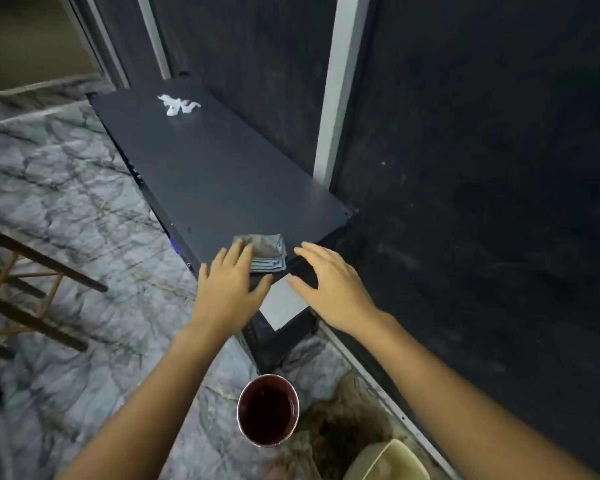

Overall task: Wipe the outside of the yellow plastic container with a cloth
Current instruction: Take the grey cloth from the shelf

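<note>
A folded grey cloth (pixel 266 252) lies on the near end of a long dark board (pixel 222 168). My left hand (pixel 227 285) is spread flat with its fingertips on the cloth's left edge. My right hand (pixel 329 289) hovers open just right of the cloth, fingers straight, above a dark box with a pale panel (pixel 284 303). The yellow plastic container (pixel 388 460) sits on the floor at the bottom right, only its pale rim and part of its side in view.
A round tin with dark red liquid (pixel 268 409) stands on the marble floor below my hands. A crumpled white rag (pixel 177 105) lies at the board's far end. Wooden furniture bars (pixel 32 271) are at the left. A dark wall (pixel 482 168) runs along the right.
</note>
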